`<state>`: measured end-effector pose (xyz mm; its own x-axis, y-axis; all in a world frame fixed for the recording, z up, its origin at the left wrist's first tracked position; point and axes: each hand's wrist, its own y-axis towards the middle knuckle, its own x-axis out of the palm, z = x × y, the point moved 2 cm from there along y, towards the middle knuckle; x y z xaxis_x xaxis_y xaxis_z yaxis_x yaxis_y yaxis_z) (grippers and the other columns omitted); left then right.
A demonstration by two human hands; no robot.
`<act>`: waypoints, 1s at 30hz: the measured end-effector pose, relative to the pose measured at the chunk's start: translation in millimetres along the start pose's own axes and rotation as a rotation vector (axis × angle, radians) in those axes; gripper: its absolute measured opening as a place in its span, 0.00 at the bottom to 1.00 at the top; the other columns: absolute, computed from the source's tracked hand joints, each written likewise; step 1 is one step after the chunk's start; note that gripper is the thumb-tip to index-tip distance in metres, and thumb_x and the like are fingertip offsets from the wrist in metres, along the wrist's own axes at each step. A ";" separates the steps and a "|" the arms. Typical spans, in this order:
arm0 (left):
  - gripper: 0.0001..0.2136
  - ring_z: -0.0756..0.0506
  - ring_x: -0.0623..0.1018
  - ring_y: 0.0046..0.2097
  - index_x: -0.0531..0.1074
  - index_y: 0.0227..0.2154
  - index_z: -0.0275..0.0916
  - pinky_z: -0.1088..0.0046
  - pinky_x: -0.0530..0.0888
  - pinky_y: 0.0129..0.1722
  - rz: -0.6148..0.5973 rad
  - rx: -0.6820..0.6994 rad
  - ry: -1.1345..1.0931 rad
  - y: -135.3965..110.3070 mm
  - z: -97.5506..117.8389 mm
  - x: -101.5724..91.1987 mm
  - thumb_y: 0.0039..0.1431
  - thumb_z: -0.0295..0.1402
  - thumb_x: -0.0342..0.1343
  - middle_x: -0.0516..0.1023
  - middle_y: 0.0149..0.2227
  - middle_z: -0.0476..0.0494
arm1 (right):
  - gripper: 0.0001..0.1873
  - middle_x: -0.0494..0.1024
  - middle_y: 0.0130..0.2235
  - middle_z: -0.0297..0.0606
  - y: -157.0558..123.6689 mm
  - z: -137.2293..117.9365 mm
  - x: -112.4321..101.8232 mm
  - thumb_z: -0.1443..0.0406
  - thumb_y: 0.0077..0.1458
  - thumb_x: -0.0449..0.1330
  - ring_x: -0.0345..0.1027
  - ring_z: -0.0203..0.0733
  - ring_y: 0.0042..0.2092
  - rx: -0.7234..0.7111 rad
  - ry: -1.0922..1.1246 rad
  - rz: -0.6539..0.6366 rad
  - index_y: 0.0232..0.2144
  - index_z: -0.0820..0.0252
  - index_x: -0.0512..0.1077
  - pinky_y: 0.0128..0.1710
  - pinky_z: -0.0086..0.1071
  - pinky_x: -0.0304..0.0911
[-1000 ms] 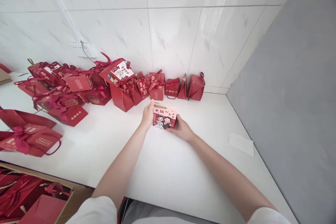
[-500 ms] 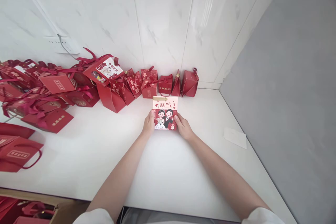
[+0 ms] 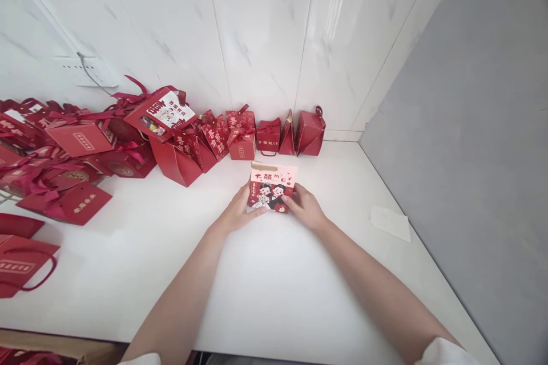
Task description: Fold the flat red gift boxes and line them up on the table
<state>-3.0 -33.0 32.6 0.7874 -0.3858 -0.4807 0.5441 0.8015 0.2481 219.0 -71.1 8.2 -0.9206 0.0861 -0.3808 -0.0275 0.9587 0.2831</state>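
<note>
On the white table (image 3: 265,291), many red boxes (image 3: 79,140) with ribbons are piled at the left. From this pile a row of smaller boxes (image 3: 242,142) continues along the tiled wall (image 3: 265,34), and it stands between the printed box (image 3: 270,197) and the wall. At the right lies a piece of white paper (image 3: 389,223), near the grey panel (image 3: 466,137). A carton (image 3: 64,345) is partly seen at the lower left.

The printed box is in front of the row, between the two hands. The left hand (image 3: 233,211) grips its left side, with the thumb at the lower front edge. The right hand (image 3: 309,208) clasps the right side, its thumb on the front. Both forearms reach forward and inward.
</note>
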 end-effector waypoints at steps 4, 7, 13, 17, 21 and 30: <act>0.33 0.35 0.68 0.62 0.58 0.64 0.41 0.60 0.68 0.59 0.026 -0.094 -0.294 -5.5 11.3 7.4 0.58 0.45 0.58 0.66 0.62 0.38 | 0.24 0.80 0.48 0.39 -1.6 2.8 5.7 0.46 0.61 0.52 0.75 0.50 0.47 0.125 0.372 0.033 0.47 0.56 0.72 0.45 0.39 0.70; 0.31 0.37 0.78 0.48 0.64 0.60 0.40 0.63 0.78 0.43 0.064 -0.369 -0.531 -4.9 12.9 21.6 0.58 0.51 0.54 0.75 0.53 0.37 | 0.28 0.82 0.38 0.40 2.5 10.7 9.6 0.42 0.58 0.52 0.76 0.48 0.35 0.244 0.534 0.083 0.39 0.59 0.74 0.31 0.36 0.71; 0.27 0.43 0.80 0.31 0.71 0.51 0.36 0.71 0.76 0.24 0.185 -0.709 -1.023 -2.5 22.8 24.5 0.61 0.53 0.45 0.80 0.42 0.36 | 0.29 0.73 0.18 0.34 7.3 19.4 10.1 0.40 0.56 0.53 0.64 0.37 0.16 0.289 0.589 0.100 0.31 0.60 0.72 0.17 0.31 0.61; 0.24 0.47 0.77 0.28 0.72 0.46 0.34 0.75 0.73 0.23 0.260 -0.729 -1.197 -3.4 29.0 18.1 0.62 0.50 0.44 0.80 0.38 0.37 | 0.29 0.74 0.19 0.34 4.8 19.4 10.9 0.41 0.56 0.54 0.65 0.36 0.17 0.278 0.536 0.060 0.32 0.60 0.72 0.19 0.29 0.62; 0.20 0.47 0.76 0.31 0.72 0.44 0.38 0.76 0.68 0.22 0.335 -0.620 -1.154 -2.2 24.3 14.8 0.57 0.48 0.51 0.78 0.41 0.41 | 0.28 0.74 0.20 0.34 3.8 18.4 9.4 0.41 0.58 0.52 0.66 0.37 0.18 0.259 0.486 0.062 0.32 0.60 0.72 0.21 0.31 0.63; 0.24 0.37 0.66 0.61 0.71 0.50 0.43 0.58 0.67 0.56 0.537 -0.331 0.002 -0.7 -19.0 -12.9 0.47 0.30 0.61 0.63 0.61 0.39 | 0.20 0.80 0.38 0.39 -8.8 5.0 5.8 0.48 0.63 0.52 0.74 0.46 0.41 -0.133 0.141 0.021 0.44 0.55 0.72 0.47 0.40 0.67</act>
<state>-19.0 -19.8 22.6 0.9253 0.1102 -0.3630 -0.0454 0.9822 0.1823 215.8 -77.7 -0.9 -0.9667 0.0579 -0.2491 -0.0504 0.9118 0.4075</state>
